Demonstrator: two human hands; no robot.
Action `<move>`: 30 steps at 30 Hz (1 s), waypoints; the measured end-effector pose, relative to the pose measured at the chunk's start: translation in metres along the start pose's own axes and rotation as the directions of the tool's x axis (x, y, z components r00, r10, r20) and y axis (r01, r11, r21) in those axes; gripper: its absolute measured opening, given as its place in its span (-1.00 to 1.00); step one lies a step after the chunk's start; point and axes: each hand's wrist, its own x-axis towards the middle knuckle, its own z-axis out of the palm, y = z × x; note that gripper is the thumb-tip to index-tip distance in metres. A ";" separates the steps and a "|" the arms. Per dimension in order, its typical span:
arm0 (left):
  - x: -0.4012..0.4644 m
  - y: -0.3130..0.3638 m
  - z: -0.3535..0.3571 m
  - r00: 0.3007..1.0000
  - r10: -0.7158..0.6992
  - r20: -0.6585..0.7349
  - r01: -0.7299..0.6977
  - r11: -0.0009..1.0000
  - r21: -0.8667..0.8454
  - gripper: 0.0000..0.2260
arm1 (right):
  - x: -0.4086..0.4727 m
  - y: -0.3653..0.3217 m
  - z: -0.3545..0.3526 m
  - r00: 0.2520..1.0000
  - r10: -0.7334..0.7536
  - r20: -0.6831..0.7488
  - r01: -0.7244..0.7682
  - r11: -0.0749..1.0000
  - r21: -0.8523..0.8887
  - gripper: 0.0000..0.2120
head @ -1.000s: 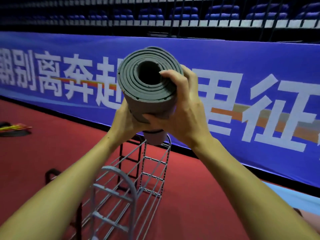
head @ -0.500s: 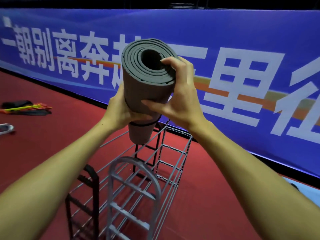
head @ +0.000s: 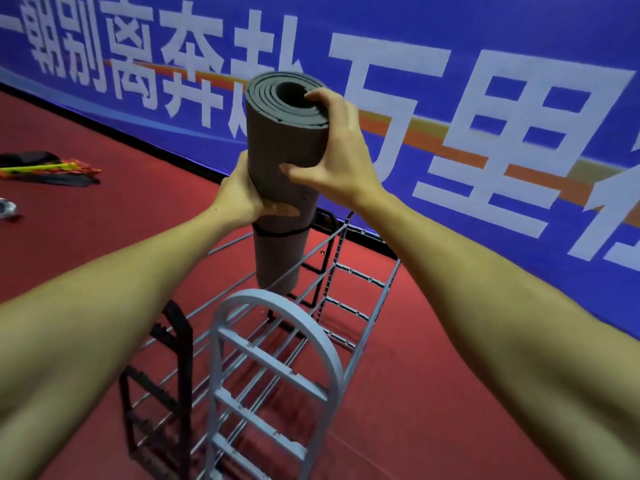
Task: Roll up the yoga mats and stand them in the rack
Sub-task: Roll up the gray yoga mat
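A rolled grey yoga mat (head: 282, 140), bound by a thin black band, is held upright above a grey metal rack (head: 277, 344). Its lower end dips between the rack's top rails. My left hand (head: 242, 195) grips the roll from the left, just above the band. My right hand (head: 337, 154) grips the top of the roll, fingers curled over its upper rim and thumb across the front. The rack stands on the red floor, with a rounded end frame nearest me and rungs along its sides.
A blue banner wall (head: 485, 116) with white characters runs behind the rack. On the red floor (head: 121, 237) at the far left lie a black object with yellow and orange straps (head: 48, 169) and a small pale item (head: 7, 209). A black frame (head: 173, 375) adjoins the rack's left side.
The mat has come down, its lower end now reaching in between the rack's top rails. My view has tilted downward, showing more of the rack. Both hands keep their hold.
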 end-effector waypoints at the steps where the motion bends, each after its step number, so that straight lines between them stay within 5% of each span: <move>1: 0.004 -0.002 0.000 1.000 -0.001 0.016 0.001 1.000 0.023 0.06 | 0.005 0.003 0.004 1.000 -0.007 0.006 0.007 1.000 -0.008 -0.08; 9: 0.025 0.000 -0.002 0.997 -0.024 -0.078 0.046 0.957 0.287 0.16 | 0.041 0.017 -0.006 0.997 -0.077 0.027 0.079 0.989 -0.125 -0.13; 14: 0.013 -0.033 0.008 0.994 -0.102 -0.046 0.111 0.955 0.274 0.16 | 0.020 0.035 0.025 0.993 -0.038 0.116 0.044 0.997 -0.057 -0.13; 18: 0.003 -0.051 0.013 0.984 -0.170 0.049 0.148 0.943 0.296 -0.02 | -0.021 0.061 0.056 0.984 0.062 0.166 -0.060 0.998 -0.018 -0.13; 24: -0.011 -0.061 0.022 0.994 -0.104 0.037 0.080 0.910 0.407 0.29 | -0.064 0.090 0.109 0.908 0.287 0.305 -0.292 0.956 -0.029 -0.06; 30: -0.011 -0.086 0.038 0.970 -0.234 0.069 0.111 0.677 0.727 -0.14 | -0.075 0.117 0.150 0.757 0.456 0.468 -0.365 0.889 -0.276 -0.02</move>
